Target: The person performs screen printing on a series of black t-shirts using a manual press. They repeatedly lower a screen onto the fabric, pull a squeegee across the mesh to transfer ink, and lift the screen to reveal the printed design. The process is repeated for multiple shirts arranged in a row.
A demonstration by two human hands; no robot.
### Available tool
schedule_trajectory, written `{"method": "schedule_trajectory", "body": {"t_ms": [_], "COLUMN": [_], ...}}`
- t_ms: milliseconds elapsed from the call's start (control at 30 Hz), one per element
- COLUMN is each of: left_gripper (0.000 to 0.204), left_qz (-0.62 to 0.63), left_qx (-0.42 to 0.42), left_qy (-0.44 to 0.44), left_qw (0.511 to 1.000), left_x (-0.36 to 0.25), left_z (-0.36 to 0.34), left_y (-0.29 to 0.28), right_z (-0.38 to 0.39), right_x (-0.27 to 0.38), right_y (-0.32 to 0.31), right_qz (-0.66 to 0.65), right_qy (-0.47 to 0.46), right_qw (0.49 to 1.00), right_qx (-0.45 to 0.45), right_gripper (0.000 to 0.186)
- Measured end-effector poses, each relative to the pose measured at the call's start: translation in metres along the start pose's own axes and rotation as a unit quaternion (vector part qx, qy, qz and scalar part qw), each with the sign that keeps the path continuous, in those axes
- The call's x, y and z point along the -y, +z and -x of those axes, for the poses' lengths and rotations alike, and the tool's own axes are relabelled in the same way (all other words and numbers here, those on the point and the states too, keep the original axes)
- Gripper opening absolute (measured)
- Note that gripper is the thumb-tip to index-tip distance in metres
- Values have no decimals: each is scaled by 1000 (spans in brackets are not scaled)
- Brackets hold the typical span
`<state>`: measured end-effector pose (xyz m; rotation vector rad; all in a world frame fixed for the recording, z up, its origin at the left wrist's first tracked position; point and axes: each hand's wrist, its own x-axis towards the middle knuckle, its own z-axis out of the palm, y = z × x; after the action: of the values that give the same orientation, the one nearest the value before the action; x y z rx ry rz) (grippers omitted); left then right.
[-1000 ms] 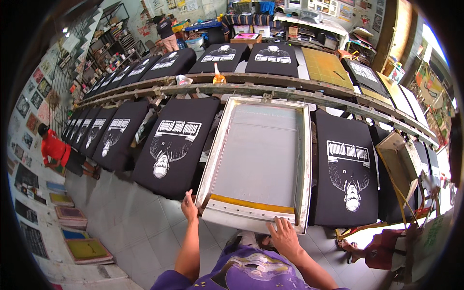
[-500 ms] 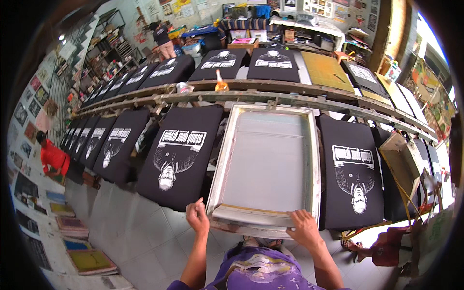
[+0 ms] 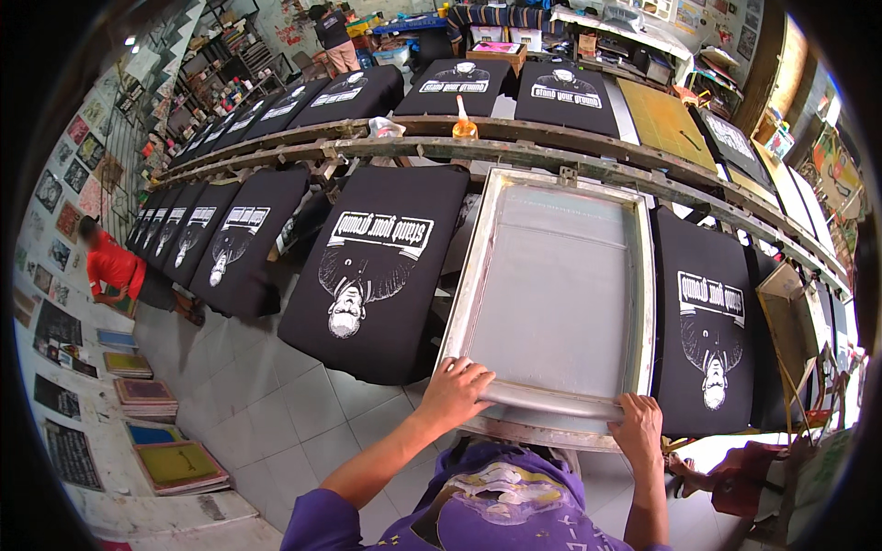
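at the near end of the screen frame (image 3: 646, 303), left hand (image 3: 457, 393) and right hand (image 3: 639, 424) grip a squeegee bar's (image 3: 556, 399) opposite ends.

Over my feed I read this as a T-shirt printing workshop, with a framed mesh screen (image 3: 560, 285) as the plainest clue. To the left and right of the screen, black shirts (image 3: 386, 197) with matching white prints lie in a row. Beyond it I see worn rails (image 3: 528, 156), an orange bottle (image 3: 464, 129) and a second row of printed shirts (image 3: 464, 76); far to its left, crowded shelves (image 3: 241, 62), stacked flat frames (image 3: 175, 466) and many pictures (image 3: 90, 151).
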<state>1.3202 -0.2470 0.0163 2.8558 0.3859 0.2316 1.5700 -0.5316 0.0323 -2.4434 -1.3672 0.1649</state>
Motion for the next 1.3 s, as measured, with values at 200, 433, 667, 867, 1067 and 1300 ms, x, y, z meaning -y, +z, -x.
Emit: {"method": "schedule_trajectory", "body": {"t_ms": [200, 433, 667, 867, 1067, 1300], "left_gripper": [41, 42, 44, 40, 36, 28], "left_qz": [61, 41, -35, 6, -57, -51], "left_qx": [60, 33, -52, -125, -189, -104], "left_qy": [-8, -15, 28, 21, 28, 14], "left_qw": [996, 999, 998, 992, 980, 993], "left_x": [-4, -4, 40, 122, 153, 146], "left_z": [-11, -19, -112, -261, -309, -296], "left_y": [4, 2, -22, 35, 50, 46], "right_z": [6, -4, -95, -243, -314, -303], "right_x": [7, 0, -27, -100, -123, -129], "right_y": [6, 3, -5, 28, 54, 49], "right_qz": [12, 16, 41, 72, 99, 93], "right_qy": [-6, -50, -55, -52, -64, -14], "right_qw": [999, 995, 988, 979, 969, 991], "right_qx": [-52, -89, -138, -186, -218, -91], "right_gripper": [39, 34, 42, 36, 35, 29]}}
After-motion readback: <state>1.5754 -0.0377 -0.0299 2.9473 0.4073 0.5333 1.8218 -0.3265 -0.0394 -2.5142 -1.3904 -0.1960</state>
